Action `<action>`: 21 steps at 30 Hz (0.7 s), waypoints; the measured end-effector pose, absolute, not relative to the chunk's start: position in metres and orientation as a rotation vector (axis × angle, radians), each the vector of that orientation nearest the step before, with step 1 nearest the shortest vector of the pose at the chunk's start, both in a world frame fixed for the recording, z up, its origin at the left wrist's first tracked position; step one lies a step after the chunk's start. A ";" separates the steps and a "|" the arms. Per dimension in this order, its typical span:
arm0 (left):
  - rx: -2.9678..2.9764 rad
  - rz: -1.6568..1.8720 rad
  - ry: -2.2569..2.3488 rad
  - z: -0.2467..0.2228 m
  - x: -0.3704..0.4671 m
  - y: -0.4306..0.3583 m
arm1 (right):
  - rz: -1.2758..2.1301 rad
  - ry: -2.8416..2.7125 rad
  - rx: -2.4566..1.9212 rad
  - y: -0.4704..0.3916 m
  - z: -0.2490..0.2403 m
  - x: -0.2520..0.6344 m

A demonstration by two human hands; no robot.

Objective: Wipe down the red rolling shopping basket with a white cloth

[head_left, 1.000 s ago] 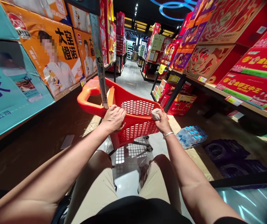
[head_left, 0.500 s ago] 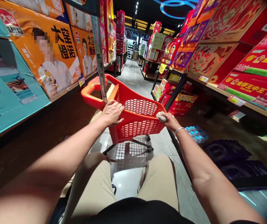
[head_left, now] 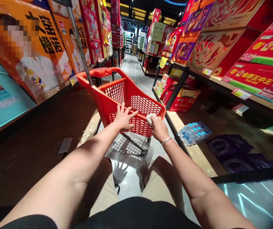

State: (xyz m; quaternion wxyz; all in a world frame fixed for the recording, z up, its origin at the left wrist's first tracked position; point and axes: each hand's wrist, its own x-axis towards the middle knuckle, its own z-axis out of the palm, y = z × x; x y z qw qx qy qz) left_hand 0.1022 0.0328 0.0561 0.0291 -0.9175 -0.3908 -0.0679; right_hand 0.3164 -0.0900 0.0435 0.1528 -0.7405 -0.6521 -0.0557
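A shop aisle with a shiny grey floor [head_left: 129, 68] runs away between stacked shelves, lit by yellow strips at the far end. A red shopping cart [head_left: 108, 99] stands in the aisle, at the centre of the dial, with twelve o'clock pointing up the aisle. Its handle lies toward ten o'clock, where a metal pole [head_left: 80, 44] rises from the frame.

The left hand [head_left: 123, 118] is at six o'clock of the cart, open with fingers spread, over the perforated near side and its upper rim; how firmly it rests there cannot be told. The right hand [head_left: 159, 128], at four o'clock, grips a crumpled white cloth [head_left: 150, 119] against the rim near the cart's front end. A bracelet [head_left: 166, 141] circles the right wrist.

Orange cartons [head_left: 43, 60] stand on the shelf at ten o'clock, with a teal carton [head_left: 5, 101] at nine. At eight, low down, lies a flat white object [head_left: 65, 145]. Red boxes [head_left: 258, 79] line the shelf near three o'clock. Below them, toward four, sit a pack of blue-capped bottles [head_left: 195, 133] and dark purple packs [head_left: 230, 146].
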 end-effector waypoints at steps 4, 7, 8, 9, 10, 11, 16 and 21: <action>-2.923 -0.237 -1.234 0.053 0.094 0.038 | 0.013 -2.075 -1.804 -0.093 0.043 0.327; -2.985 -0.248 -1.299 0.056 0.082 0.049 | 0.073 -2.137 -1.643 -0.093 0.037 0.344; -2.999 -0.264 -1.320 0.057 0.080 0.051 | 0.072 -2.138 -1.609 -0.094 0.033 0.346; -3.008 -0.293 -1.336 0.057 0.079 0.052 | 0.056 -2.125 -1.587 -0.095 0.030 0.344; -3.014 -0.330 -1.350 0.056 0.080 0.052 | 0.025 -2.102 -1.576 -0.096 0.026 0.340; -3.019 -0.368 -1.362 0.055 0.081 0.050 | -0.017 -2.074 -1.569 -0.098 0.021 0.333; -3.082 -0.480 -1.230 0.044 0.088 0.033 | -0.211 -2.049 -1.494 -0.104 0.007 0.290; -3.079 -0.500 -1.087 0.035 0.084 0.033 | -0.497 -2.030 -1.637 -0.100 -0.014 0.269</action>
